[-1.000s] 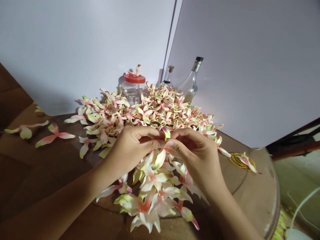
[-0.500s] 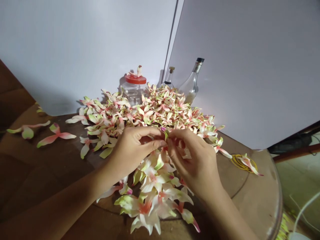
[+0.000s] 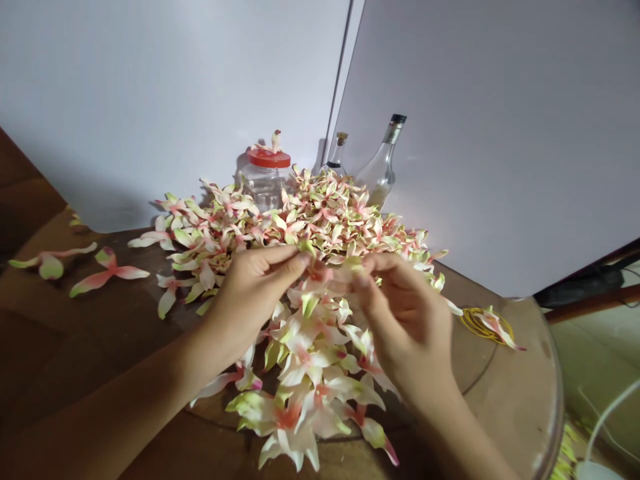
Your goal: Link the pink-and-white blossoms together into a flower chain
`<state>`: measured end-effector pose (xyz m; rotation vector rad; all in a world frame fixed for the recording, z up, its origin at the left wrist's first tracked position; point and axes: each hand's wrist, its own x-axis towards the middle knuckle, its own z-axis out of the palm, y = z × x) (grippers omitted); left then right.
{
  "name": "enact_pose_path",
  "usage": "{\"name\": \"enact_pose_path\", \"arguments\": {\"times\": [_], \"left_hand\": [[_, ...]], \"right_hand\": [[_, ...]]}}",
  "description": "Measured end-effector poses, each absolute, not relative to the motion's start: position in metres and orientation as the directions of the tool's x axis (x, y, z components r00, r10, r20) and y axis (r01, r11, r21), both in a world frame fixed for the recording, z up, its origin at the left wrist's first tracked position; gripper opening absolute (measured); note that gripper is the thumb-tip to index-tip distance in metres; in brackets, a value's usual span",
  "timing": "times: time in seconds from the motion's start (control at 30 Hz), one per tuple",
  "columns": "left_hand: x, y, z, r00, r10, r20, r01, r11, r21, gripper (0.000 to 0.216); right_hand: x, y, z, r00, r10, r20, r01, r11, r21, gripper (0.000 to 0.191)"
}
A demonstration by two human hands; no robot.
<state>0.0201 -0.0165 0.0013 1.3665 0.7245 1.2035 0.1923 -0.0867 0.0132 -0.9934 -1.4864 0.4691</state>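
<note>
From the head camera, the left hand (image 3: 253, 300) and the right hand (image 3: 405, 327) are raised just in front of a large heap of loose cream, pink and lime-green flowers (image 3: 330, 220). The hands are close together but not touching. The left thumb and fingertips are pinched on a small green-tipped petal (image 3: 305, 247), and the right fingertips are closed on a pale green-tipped petal (image 3: 353, 265). Directly below the hands and nearer the person than the heap, a thick bunch of the same flowers (image 3: 310, 373) runs down across a round brown wooden table (image 3: 515, 393). Whether the bunch is joined together is hidden.

Behind the heap stand a clear jar with a red lid (image 3: 265, 180) and a clear glass bottle with a black cap (image 3: 381, 163). A smaller corked glass bottle (image 3: 336, 157) stands between them. To the heap's right, a coil of yellow rubber bands (image 3: 480, 323) lies on the table. To its left lie two separate flowers (image 3: 107, 270).
</note>
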Motion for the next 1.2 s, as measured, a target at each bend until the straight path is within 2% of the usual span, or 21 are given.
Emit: {"name": "enact_pose_path", "arguments": {"times": [0.07,0.13,0.33,0.4,0.47,0.53,0.6,0.7,0.9,1.03,1.1,1.2], "left_hand": [[0.022,-0.013,0.0,0.221,0.962,0.16,-0.382,-0.066,0.922,0.011],[0.024,-0.01,0.0,0.191,0.975,0.116,-0.488,-0.009,0.873,0.015],[0.018,0.006,0.001,0.007,0.999,0.046,-0.574,-0.033,0.818,0.008],[0.014,0.008,0.002,-0.009,0.997,0.076,-0.529,-0.069,0.846,0.007],[0.011,0.004,0.005,0.016,0.98,0.197,-0.369,-0.177,0.913,0.01],[0.011,-0.005,0.009,0.074,0.936,0.344,-0.168,-0.329,0.929,0.012],[0.013,-0.016,0.014,0.143,0.899,0.413,-0.048,-0.411,0.911,0.009],[0.019,-0.028,0.016,0.233,0.871,0.433,-0.032,-0.438,0.898,0.005],[0.025,-0.032,0.011,0.321,0.826,0.463,-0.094,-0.459,0.883,0.014],[0.025,-0.033,0.009,0.352,0.825,0.443,-0.12,-0.429,0.895,0.019],[0.026,-0.033,0.01,0.361,0.831,0.424,-0.13,-0.405,0.905,0.017],[0.026,-0.032,0.011,0.367,0.851,0.375,-0.126,-0.354,0.927,0.008]], "right_hand": [[0.19,-0.087,0.011,0.213,0.742,0.636,0.165,0.614,-0.772,0.006],[0.187,-0.086,0.009,0.3,0.693,0.655,0.113,0.656,-0.746,0.003],[0.192,-0.091,0.016,0.466,0.523,0.714,0.16,0.743,-0.649,0.011],[0.198,-0.093,0.021,0.448,0.555,0.701,0.12,0.739,-0.663,0.013],[0.202,-0.093,0.025,0.329,0.663,0.673,0.103,0.683,-0.723,0.012],[0.204,-0.091,0.025,0.176,0.739,0.65,0.181,0.625,-0.759,0.015],[0.204,-0.089,0.024,0.088,0.755,0.649,0.322,0.595,-0.736,0.02],[0.2,-0.086,0.021,0.014,0.78,0.625,0.435,0.558,-0.707,0.014],[0.198,-0.081,0.014,-0.045,0.838,0.544,0.339,0.525,-0.781,0.011],[0.198,-0.08,0.014,0.005,0.824,0.567,0.257,0.547,-0.797,0.016],[0.198,-0.081,0.016,0.015,0.805,0.593,0.3,0.562,-0.771,0.018],[0.198,-0.082,0.019,0.037,0.737,0.675,0.406,0.606,-0.684,0.006]]}}
